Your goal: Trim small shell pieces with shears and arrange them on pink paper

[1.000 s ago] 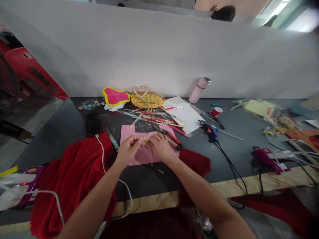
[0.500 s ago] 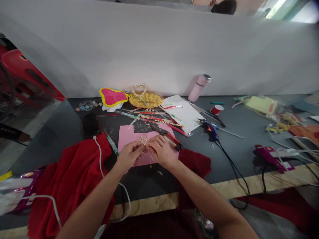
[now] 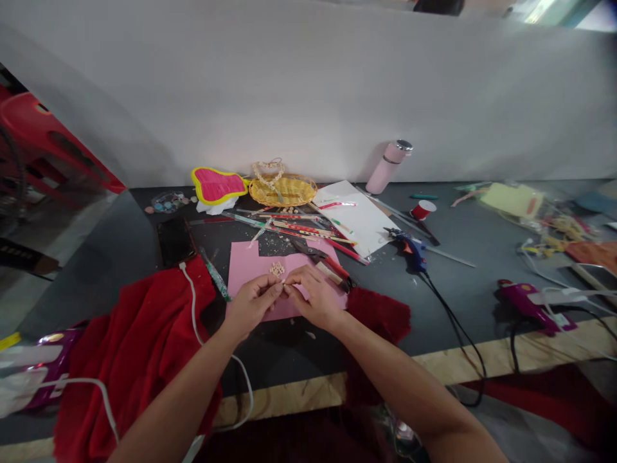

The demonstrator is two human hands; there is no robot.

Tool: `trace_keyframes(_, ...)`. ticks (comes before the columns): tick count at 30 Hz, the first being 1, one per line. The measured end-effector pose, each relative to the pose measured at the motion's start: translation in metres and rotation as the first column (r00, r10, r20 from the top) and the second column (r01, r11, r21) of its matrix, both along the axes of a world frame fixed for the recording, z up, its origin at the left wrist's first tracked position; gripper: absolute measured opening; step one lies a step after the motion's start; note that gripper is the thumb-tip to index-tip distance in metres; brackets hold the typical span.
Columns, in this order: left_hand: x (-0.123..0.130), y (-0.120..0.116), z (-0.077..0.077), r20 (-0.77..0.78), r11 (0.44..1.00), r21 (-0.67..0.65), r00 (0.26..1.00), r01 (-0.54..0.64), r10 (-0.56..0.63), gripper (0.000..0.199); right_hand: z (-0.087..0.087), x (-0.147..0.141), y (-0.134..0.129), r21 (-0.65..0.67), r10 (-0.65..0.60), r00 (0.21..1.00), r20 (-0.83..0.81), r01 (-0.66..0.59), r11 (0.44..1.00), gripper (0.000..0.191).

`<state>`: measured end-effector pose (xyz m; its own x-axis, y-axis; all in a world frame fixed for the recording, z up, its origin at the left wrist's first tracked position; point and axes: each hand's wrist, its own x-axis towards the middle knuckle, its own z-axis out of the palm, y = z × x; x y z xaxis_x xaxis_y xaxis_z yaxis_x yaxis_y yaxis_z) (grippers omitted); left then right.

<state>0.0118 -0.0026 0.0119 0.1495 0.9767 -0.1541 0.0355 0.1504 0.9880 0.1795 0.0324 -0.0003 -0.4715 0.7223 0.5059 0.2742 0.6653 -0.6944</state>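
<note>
My left hand (image 3: 253, 303) and my right hand (image 3: 315, 301) meet above a pink paper sheet (image 3: 243, 260), fingertips almost touching. Both are closed in a pinch at a tiny pale bead-like piece (image 3: 284, 282), partly covered by the fingers. Just beyond the fingertips lies a small heap of similar pale pieces (image 3: 276, 268) on the paper. Red-handled pliers (image 3: 332, 262) rest past my right hand, across the sheet's edge. A clear-and-green strip (image 3: 216, 275) lies left of the paper.
Beyond are thin sticks (image 3: 308, 228), a wicker basket (image 3: 289, 195) with a beaded loop (image 3: 268, 173), and white paper (image 3: 364, 222). A blue glue gun (image 3: 412, 252) and pink bottle (image 3: 385, 170) are at right. A phone (image 3: 176, 241) and red cloth (image 3: 159, 315) are left.
The fingertips have shifted slightly, with my right fingers more curled and the pale piece showing between the hands. The view has tilted a little downward.
</note>
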Motion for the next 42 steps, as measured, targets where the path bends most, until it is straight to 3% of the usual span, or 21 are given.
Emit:
trace_keyframes(4,0.001,-0.001,0.000,0.048,0.999,-0.032,0.998,-0.044,0.046,0.027,0.001,0.000,-0.002,-0.124,-0.008,0.998,-0.056,0.001,0.992,0.009)
trace_keyframes(9,0.001,-0.002,0.000,0.027,0.999,-0.009,0.999,-0.039,0.039,0.026,-0.003,-0.001,-0.003,-0.337,-0.009,0.992,-0.123,-0.034,0.941,0.013)
trace_keyframes(16,0.001,-0.002,0.001,-0.017,0.999,0.033,0.999,-0.026,0.027,0.024,-0.006,-0.002,-0.003,-0.331,-0.010,0.990,-0.143,-0.038,0.943,0.012)
trace_keyframes(27,0.006,-0.005,0.002,-0.176,0.984,0.162,0.979,-0.071,0.100,0.021,-0.008,-0.004,-0.003,-0.333,-0.008,0.983,-0.182,-0.054,0.942,0.015)
trace_keyframes(42,0.007,-0.006,0.003,-0.196,0.979,0.192,0.975,-0.065,0.103,0.018,-0.009,-0.004,-0.002,-0.314,0.021,0.985,-0.169,-0.074,0.946,0.013)
